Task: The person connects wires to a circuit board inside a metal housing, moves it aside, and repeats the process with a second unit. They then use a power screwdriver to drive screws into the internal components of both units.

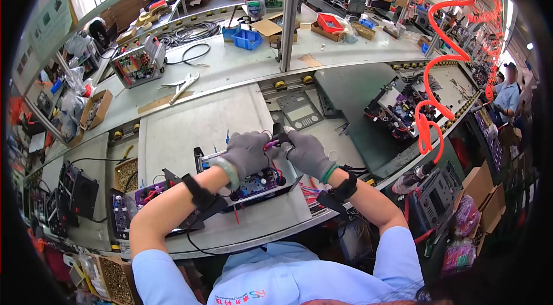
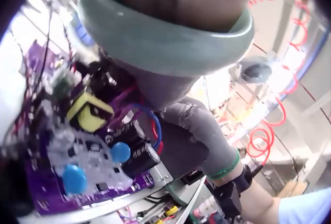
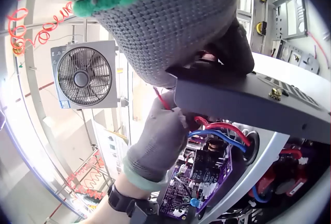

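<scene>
Both hands wear grey knit gloves and work close together over an open-topped metal chassis (image 1: pixel 276 187) with a purple circuit board (image 2: pixel 98 190). My left hand (image 1: pixel 247 152) is above the board, its curled fingers at a red wire (image 3: pixel 162 100). My right hand (image 1: pixel 308 152) grips a dark grey metal panel (image 3: pixel 232 102) with vent slots at the chassis end; its fingertips are hidden behind the panel. Thick red wires (image 3: pixel 227 127) and a blue wire (image 3: pixel 220 135) pass through a round black grommet (image 3: pixel 252 149) beside the left hand. Black capacitors (image 2: pixel 142 159) stand on the board.
Another purple board assembly (image 1: pixel 124 213) sits to the left on the bench. A grey front panel (image 1: pixel 299 110) lies beyond the hands, and pliers (image 1: pixel 184 87) rest on the far shelf. A red coiled air hose (image 1: pixel 429 86) hangs at right, near another open unit (image 1: pixel 394 109).
</scene>
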The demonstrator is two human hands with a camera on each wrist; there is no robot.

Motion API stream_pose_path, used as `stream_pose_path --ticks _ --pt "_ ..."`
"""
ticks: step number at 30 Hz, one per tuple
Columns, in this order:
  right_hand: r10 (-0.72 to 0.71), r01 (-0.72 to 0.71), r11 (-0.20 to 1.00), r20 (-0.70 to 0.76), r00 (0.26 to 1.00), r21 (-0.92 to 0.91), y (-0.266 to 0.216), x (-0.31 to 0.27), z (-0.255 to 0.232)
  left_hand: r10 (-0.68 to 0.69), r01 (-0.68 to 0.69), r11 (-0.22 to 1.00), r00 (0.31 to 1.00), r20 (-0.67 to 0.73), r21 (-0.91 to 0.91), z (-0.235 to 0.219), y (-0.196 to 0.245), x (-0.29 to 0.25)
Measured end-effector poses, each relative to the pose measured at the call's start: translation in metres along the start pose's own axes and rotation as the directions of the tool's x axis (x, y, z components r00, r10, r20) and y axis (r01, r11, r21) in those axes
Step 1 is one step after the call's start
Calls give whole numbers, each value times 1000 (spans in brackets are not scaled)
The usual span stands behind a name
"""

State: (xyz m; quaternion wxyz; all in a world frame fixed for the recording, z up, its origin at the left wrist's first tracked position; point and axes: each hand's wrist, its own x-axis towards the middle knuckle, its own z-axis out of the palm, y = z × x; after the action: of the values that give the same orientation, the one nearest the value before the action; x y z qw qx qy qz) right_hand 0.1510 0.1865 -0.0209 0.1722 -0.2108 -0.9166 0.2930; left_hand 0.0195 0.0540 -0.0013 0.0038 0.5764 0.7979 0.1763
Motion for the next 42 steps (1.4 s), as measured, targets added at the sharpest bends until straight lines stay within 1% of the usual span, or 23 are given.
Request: stream_pose_path --ticks 1,2,3,4,5,6,8,9,10,11,13,15,17,18,20,23,27,29,32,35,39,41,42 --pt "-9 6 995 -31 999 -102 -3 -2 -2 53 -47 997 994 -100 59 -10 5 -7" --pt "-5 2 995 -37 999 -97 -1 -2 0 59 -53 997 994 -95 64 -16 4 -9" --pt "-61 54 995 -78 995 -87 4 -1 4 -49 51 965 999 12 -257 -22 0 -11" --pt "-115 107 991 -117 986 -77 8 0 9 -121 184 824 981 150 -535 -25 -2 -14" --pt "-109 101 993 -123 986 -68 13 0 11 -126 192 743 981 147 -642 -14 -8 -14" --pt "-130 134 991 -104 986 32 16 2 9 -121 189 748 981 150 -636 -15 -7 -11" --pt "-153 163 978 -88 984 131 20 5 7 -295 472 407 878 377 -782 -15 -3 0" --pt "-103 103 993 8 995 56 17 5 5 -292 473 410 878 379 -780 -15 -5 4" --pt "-44 47 999 100 994 -25 15 5 2 -294 496 576 867 401 -650 -15 -9 8" --pt "-41 44 999 99 994 -26 11 6 -2 -302 495 716 856 420 -493 -14 -12 11" --pt "-8 44 978 175 984 -205 4 7 -6 -299 472 773 860 413 -423 -11 -17 12" --pt "-18 53 974 157 987 -221 6 5 -2 -293 443 826 866 405 -350 -6 -17 13" --pt "-33 67 969 140 990 -240 8 6 -1 -267 368 866 913 309 -339 2 -16 11" --pt "-28 65 968 151 988 -244 9 6 -1 -268 370 866 911 313 -337 6 -20 10" --pt "-20 59 969 163 986 -240 10 7 -1 -217 426 697 892 396 -577 12 -30 7" --pt "0 41 976 190 982 -214 6 8 -5 -235 451 678 881 410 -580 8 -26 7" --pt "-5 36 984 175 985 -175 5 4 -2 -228 410 764 894 386 -498 15 -20 14" --pt "-1 32 982 164 987 -186 5 8 -3 -213 282 932 934 287 -228 9 -7 20" --pt "15 13 986 170 985 -164 7 5 0 -205 255 952 943 261 -172 8 -4 24" --pt "-26 44 989 126 992 -144 10 3 3 -206 293 926 920 334 -236 1 -5 24" --pt "-18 49 981 168 986 -186 9 5 -1 -211 305 904 928 308 -300 9 -18 12" --pt "-3 37 983 182 983 -181 8 4 0 -247 366 814 921 301 -451 14 -25 6" --pt "4 23 988 173 985 -154 7 3 -1 -250 369 813 920 302 -451 13 -23 6"
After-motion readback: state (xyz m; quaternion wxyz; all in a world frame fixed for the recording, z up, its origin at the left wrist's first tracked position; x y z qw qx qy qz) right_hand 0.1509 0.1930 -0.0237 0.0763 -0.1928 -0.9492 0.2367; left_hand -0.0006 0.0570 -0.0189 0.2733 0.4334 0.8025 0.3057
